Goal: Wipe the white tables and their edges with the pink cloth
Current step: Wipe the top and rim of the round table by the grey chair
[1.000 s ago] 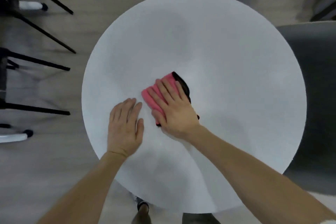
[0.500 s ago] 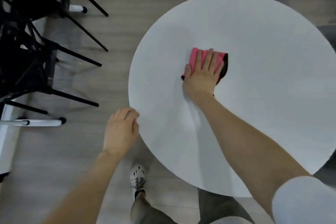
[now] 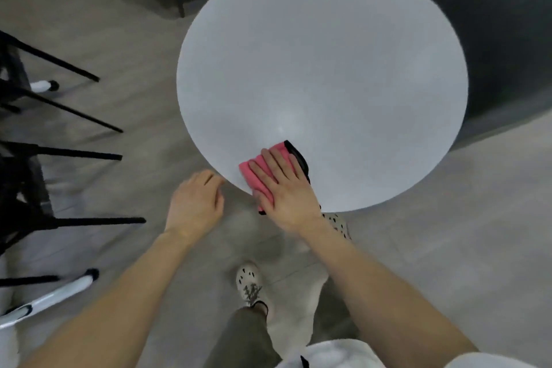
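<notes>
1. While pressing the pink cloth (image 3: 254,173) flat under the straight fingers of the right hand (image 3: 283,188), works at about 6 o'clock on the white table (image 3: 328,69), right at the rim, with the cloth's near corner hanging past the edge.
2. Holds nothing in the left hand (image 3: 194,203): fingers loosely bent, off the tabletop, just beside the rim at about 7 o'clock. Cannot tell whether the fingertips touch the edge.
3. Could lose the cloth to the floor on any further pull toward 6 o'clock, with only a flat palm on it and no pinch.
4. Might miss the edge itself, since flat pressing probably cleans only the top.
5. May rock the table by leaning at the rim unbraced.
6. Risks snagging a foot on the black chair legs (image 3: 74,155) at 9 o'clock when stepping round.
</notes>
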The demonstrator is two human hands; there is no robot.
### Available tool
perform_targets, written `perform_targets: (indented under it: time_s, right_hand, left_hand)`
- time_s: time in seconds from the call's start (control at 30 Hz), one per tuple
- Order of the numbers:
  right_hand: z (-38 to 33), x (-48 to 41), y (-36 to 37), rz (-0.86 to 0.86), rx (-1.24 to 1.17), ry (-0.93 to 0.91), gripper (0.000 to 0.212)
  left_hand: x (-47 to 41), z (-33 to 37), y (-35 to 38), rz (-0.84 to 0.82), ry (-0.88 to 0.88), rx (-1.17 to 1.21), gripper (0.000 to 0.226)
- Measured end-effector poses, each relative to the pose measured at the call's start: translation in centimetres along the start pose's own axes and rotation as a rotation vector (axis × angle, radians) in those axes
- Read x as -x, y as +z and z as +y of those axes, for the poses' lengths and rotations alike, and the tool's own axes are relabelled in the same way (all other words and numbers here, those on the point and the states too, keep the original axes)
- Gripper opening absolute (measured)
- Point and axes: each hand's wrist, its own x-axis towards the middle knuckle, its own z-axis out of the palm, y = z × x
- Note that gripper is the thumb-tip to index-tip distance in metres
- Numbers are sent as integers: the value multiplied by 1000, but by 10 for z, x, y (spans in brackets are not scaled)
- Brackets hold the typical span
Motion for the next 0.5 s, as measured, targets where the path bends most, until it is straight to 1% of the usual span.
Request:
perform_targets:
  time_s: [0.1,0.17,0.3,0.4,0.5]
  right_hand:
    - [45,61,-25,26,54,180,61]
    - [80,90,-40,7,97,309,62]
    - [138,100,-64,-2,91,525,63]
    - [169,75,-76,11,96,630,63]
    - [197,34,-83,38,121,703,66]
  left_hand:
    - [-15,35,4,-3,98,48,21]
    - [-23,60,6,-6,135,69,21]
    - [-37,94,8,2,223,84,21]
    - [-48,107,7,-11,153,91,25]
    - [-60,106,11,21,59,91,26]
